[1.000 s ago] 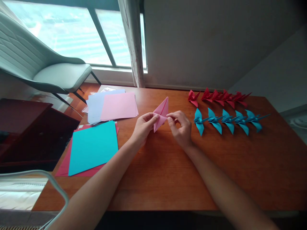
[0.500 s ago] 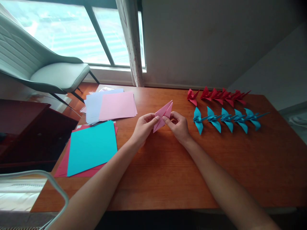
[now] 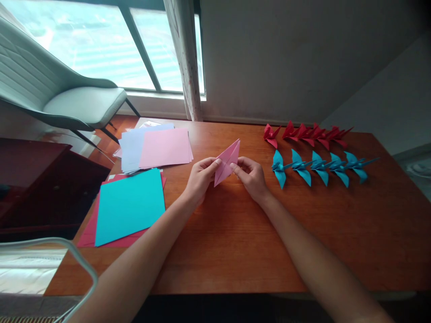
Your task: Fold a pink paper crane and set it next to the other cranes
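I held a pink folded paper [image 3: 227, 161], a kite-shaped piece with one long point tilted up and away, just above the middle of the tabletop [image 3: 235, 242]. My left hand [image 3: 200, 179] pinched its left edge, and my right hand [image 3: 252, 177] pinched its right side, with the fingers of both closed on the paper.

Bare wood lay open from my hands down to the near edge, under both forearms.

To the right, close to my right hand, five blue cranes [image 3: 318, 167] lay in one row. Behind them, near the far edge, was a row of red cranes [image 3: 308, 133]. I counted at least four, but they overlapped too much for a sure count.

To the left was a stack of pink sheets [image 3: 164, 147] on pale blue sheets [image 3: 129, 146]. Nearer, one turquoise sheet [image 3: 129, 206] lay on red sheets [image 3: 88, 233], which reached the tabletop's left edge.

One grey chair [image 3: 77, 105] stood beyond that edge.
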`<state>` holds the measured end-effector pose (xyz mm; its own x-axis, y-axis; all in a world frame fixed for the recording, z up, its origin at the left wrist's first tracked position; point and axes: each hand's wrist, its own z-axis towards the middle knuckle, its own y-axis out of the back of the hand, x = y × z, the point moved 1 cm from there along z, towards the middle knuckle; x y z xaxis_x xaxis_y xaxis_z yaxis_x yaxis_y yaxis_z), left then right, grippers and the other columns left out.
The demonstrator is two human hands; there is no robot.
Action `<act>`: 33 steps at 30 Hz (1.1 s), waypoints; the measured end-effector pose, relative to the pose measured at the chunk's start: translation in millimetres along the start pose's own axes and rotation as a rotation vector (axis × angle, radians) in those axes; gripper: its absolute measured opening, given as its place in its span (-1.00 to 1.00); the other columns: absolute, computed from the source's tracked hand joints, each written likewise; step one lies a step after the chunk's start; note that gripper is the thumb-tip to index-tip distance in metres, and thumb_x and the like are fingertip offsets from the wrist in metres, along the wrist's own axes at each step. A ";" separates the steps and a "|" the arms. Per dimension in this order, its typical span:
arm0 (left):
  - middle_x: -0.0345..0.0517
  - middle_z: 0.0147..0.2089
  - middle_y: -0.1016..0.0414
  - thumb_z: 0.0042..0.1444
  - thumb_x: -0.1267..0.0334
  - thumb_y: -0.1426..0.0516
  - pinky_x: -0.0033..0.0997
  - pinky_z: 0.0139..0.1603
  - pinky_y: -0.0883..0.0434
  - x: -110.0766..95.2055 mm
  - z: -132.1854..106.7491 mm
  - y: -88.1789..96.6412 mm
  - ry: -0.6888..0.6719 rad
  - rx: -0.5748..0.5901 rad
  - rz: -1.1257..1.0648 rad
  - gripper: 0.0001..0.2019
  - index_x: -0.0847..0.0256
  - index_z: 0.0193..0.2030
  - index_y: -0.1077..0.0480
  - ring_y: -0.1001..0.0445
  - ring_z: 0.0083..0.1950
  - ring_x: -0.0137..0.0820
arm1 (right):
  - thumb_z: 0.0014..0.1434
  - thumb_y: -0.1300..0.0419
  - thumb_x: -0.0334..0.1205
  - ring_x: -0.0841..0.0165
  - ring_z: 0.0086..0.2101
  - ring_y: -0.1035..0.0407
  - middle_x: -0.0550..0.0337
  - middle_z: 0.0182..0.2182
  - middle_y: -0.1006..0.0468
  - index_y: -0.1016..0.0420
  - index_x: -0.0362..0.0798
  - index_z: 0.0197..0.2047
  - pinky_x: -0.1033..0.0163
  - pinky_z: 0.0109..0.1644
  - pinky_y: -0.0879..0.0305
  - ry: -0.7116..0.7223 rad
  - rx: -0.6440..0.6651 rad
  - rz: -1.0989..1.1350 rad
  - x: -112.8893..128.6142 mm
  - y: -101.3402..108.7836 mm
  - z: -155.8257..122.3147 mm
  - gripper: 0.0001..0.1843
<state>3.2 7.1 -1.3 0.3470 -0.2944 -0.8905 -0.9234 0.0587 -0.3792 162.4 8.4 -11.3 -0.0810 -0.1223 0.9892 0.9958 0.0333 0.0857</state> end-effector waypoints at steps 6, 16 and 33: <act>-0.27 -0.48 -0.40 -0.04 0.06 -0.38 -0.55 -0.43 -0.29 -3.2 -1.9 -1.6 0.017 -0.004 -0.036 -0.69 0.23 -0.43 -0.43 -0.41 -0.47 -0.50 | 0.19 -0.26 0.01 0.42 -0.50 -0.28 0.29 -0.54 -0.43 -0.49 -0.03 -0.41 0.27 -0.39 -0.22 -0.010 0.010 0.049 -1.1 -0.2 -0.8 -0.71; -0.27 -0.49 -0.42 -0.04 0.14 -0.36 -0.53 -0.48 -0.18 -4.0 -1.7 -1.5 0.020 0.015 0.070 -0.76 0.23 -0.42 -0.44 -0.28 -0.51 -0.54 | 0.21 -0.21 0.01 0.40 -0.48 -0.28 0.28 -0.54 -0.41 -0.45 -0.02 -0.43 0.26 -0.38 -0.22 0.019 -0.012 -0.045 -3.9 -1.0 -0.8 -0.70; -0.19 -0.43 -0.48 0.02 0.10 -0.34 -0.53 -0.36 -0.34 0.6 -0.4 -1.6 0.012 0.036 0.030 -0.77 0.24 -0.32 -0.56 -0.42 -0.41 -0.47 | 0.25 -0.20 -0.24 0.20 0.05 -0.40 0.06 0.04 -0.45 -0.62 0.09 -0.15 0.18 -0.17 -0.46 0.313 -0.169 -0.242 3.0 2.2 -4.7 -0.83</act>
<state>4.8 6.4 -1.2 0.3165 -0.3038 -0.8986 -0.9270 0.1019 -0.3609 164.6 3.5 -8.7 -0.3224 -0.4022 0.8569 0.9447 -0.1935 0.2647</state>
